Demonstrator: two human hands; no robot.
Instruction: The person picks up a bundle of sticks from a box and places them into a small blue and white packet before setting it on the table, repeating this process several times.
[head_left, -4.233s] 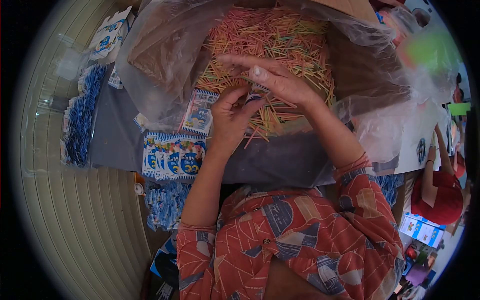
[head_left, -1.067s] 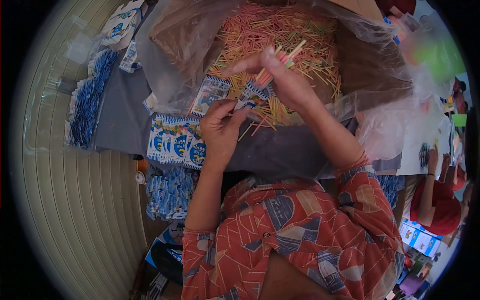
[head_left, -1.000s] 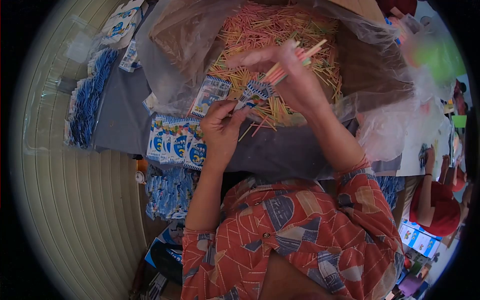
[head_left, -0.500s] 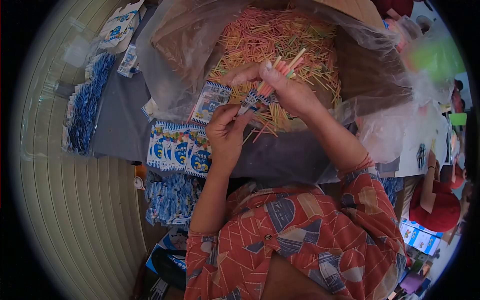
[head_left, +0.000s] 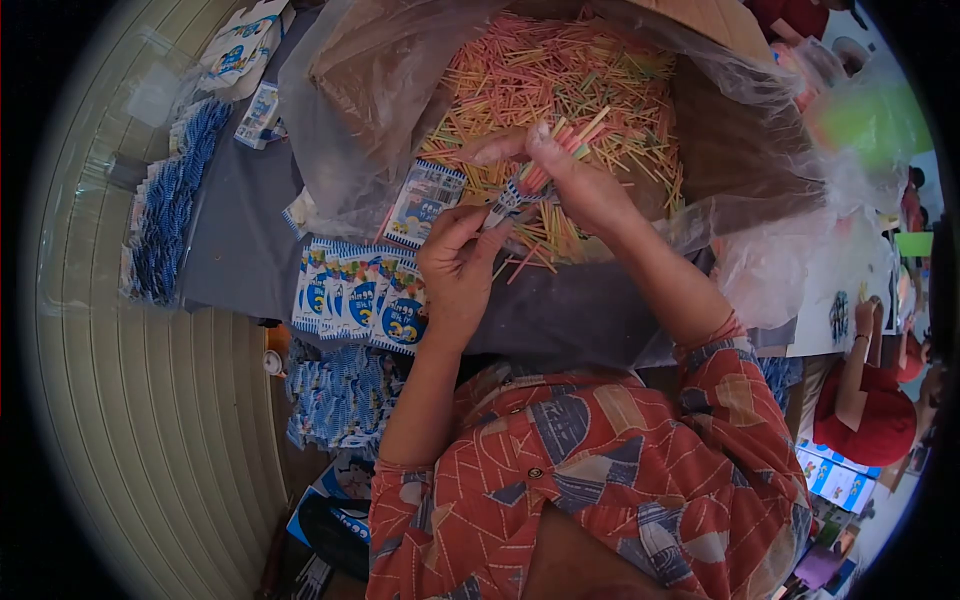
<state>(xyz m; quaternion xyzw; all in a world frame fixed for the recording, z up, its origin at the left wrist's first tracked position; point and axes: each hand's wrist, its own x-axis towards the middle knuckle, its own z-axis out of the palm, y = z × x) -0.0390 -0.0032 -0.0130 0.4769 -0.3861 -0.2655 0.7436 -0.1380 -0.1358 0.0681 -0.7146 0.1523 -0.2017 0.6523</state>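
Between my hands is a small blue and white packet [head_left: 508, 202] with coloured sticks [head_left: 578, 138] standing out of its upper end. My left hand [head_left: 457, 262] pinches the packet's lower end. My right hand [head_left: 582, 185] is closed around the sticks and the packet's open end, thumb on top. Behind them lies a heap of pink, yellow and green sticks [head_left: 560, 70] in a box lined with clear plastic [head_left: 350, 120]. A flat packet [head_left: 425, 203] rests just beyond my left hand, and a row of overlapping packets [head_left: 355, 298] lies to its left.
Stacked blue packets [head_left: 175, 205] stand at the far left, with a white carton [head_left: 243, 50] above them. More packets [head_left: 345, 395] are piled below the table edge. On the right are clear bags [head_left: 765, 260] and a co-worker in red [head_left: 872, 412].
The sticks have sunk slightly deeper into the packet, and my right hand has shifted a little. My left hand keeps its pinch.
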